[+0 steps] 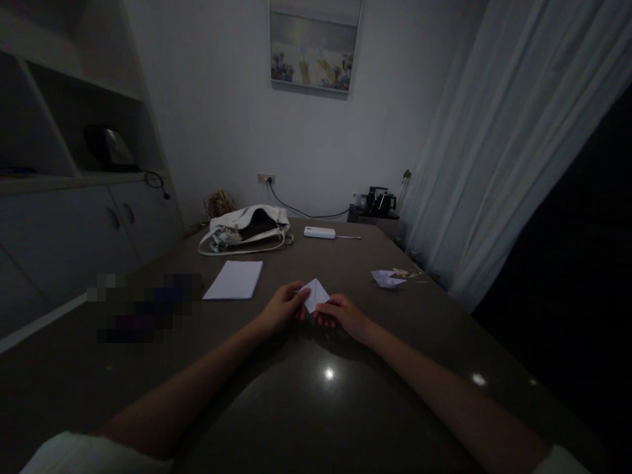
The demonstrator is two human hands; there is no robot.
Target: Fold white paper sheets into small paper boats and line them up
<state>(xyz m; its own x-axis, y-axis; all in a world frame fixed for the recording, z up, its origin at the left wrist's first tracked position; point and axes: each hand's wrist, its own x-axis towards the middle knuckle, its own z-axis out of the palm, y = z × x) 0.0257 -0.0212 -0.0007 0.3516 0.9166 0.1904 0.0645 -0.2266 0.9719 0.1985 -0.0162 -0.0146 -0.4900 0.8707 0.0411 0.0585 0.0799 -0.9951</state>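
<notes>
A small white folded paper (316, 294), diamond-shaped with a crease down its middle, is held between both hands above the dark table. My left hand (287, 305) pinches its left corner, thumb on top. At the lower right edge, my right hand (340, 312) grips the same paper between thumb and fingers. A stack of white paper (234, 280) lies flat to the left of my hands. Over on the right rests a folded paper boat shape (388, 280).
Farther back on the table (306, 408) are a white handbag (251, 227) and a white power strip or box (319, 232) with a short cable. Small pale scraps (405, 272) lie near the right edge. A blurred dark patch covers part of the left side.
</notes>
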